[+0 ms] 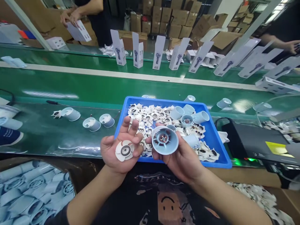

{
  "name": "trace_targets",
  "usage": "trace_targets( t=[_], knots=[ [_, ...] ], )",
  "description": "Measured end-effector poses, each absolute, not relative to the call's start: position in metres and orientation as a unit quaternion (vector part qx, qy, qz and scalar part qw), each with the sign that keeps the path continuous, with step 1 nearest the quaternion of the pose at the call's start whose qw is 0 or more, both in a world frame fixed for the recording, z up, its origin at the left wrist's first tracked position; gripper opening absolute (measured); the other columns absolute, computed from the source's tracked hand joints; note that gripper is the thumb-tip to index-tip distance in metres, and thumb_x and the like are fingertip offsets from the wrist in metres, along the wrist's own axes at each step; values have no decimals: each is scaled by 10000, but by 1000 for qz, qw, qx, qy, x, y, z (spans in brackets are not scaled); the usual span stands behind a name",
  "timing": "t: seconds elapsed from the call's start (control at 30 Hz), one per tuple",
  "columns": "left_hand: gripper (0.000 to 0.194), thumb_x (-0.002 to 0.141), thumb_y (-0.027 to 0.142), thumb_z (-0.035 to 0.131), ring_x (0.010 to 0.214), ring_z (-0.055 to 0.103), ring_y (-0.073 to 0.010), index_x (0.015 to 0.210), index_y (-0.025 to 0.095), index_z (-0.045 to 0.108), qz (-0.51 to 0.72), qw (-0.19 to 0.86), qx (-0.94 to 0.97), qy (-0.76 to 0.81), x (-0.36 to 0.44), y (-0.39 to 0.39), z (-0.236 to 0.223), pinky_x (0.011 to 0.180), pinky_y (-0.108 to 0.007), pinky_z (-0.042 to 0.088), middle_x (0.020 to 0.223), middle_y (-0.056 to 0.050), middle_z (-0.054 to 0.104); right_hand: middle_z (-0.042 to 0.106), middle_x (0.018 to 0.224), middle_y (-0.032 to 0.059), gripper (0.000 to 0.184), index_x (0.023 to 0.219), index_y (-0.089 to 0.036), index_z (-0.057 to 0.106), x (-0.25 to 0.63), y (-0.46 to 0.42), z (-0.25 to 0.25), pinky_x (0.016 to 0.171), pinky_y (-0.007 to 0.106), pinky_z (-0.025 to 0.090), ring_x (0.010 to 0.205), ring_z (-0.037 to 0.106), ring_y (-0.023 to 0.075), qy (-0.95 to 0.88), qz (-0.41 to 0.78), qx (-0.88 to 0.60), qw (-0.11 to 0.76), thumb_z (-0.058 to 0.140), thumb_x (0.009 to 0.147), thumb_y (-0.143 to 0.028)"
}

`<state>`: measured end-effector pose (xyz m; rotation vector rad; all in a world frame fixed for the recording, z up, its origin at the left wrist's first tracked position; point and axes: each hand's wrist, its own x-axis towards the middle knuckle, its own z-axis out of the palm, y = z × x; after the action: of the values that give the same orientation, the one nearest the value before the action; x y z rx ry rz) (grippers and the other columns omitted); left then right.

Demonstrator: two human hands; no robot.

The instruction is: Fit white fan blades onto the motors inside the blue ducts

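At the far left, low in the view, a brown carton (35, 190) holds a heap of pale blue housings lying on their sides. Above it, on the green counter (70, 90), three loose housings (91, 124) lie on their sides near one another, with a small white impeller (56, 114) just beside the leftmost one.

Your left hand (119, 148) is turned palm up with the fingers loosely curled, and a white fan impeller (125, 151) lies flat on the palm, its dark hub facing you. The hand cradles the impeller rather than pinching it.

Just to its right, nearly touching, your right hand (180, 156) wraps around a pale blue fan housing (164, 140), its open end tilted toward you so that the motor inside shows. The thumb lies along the rim on the near left.

Both hands hover over the front edge of a blue tray (217, 147), which stands on the counter and is filled with white impellers (150, 117) and several more blue housings toward its back right.

To the right of the tray sits a dark machine (253, 140) with a yellow label; what it is you probably cannot make out from here. Along the far side of the counter, white product boxes (138, 50) stand upright in a row, leaning more toward the right. Beyond them, at the upper left, another person's hands (69, 15) hold one such box.
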<state>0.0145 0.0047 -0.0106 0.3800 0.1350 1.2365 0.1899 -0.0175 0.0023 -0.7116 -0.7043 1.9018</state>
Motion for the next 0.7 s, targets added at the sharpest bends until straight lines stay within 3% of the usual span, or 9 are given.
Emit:
trace_targets(
  t=[0.23, 0.47, 0.7],
  knots=[
    [463, 638, 153, 714, 705, 647, -116, 1091, 221, 646, 563, 810, 161, 33, 15, 8, -13, 486, -172, 550, 1048, 9, 725, 674, 996, 38, 504, 1136, -268, 625, 190, -14, 2, 732, 237, 493, 728, 598, 134, -268, 797, -269, 470, 688, 833, -666],
    [452, 691, 277, 736, 672, 637, -118, 1127, 198, 646, 549, 816, 178, 34, 15, 12, -15, 424, -158, 515, 1086, -28, 715, 690, 969, 41, 481, 1104, -258, 663, 191, -10, 3, 708, 228, 505, 714, 603, 133, -258, 812, -253, 458, 690, 836, -656],
    [432, 690, 293, 748, 625, 610, -104, 1102, 198, 661, 553, 813, 172, 55, 16, 13, -15, 398, -146, 485, 1059, -31, 718, 703, 965, 49, 481, 999, -213, 719, 191, -6, 8, 707, 203, 507, 705, 606, 116, -261, 825, -224, 449, 644, 869, -669]
  ],
)
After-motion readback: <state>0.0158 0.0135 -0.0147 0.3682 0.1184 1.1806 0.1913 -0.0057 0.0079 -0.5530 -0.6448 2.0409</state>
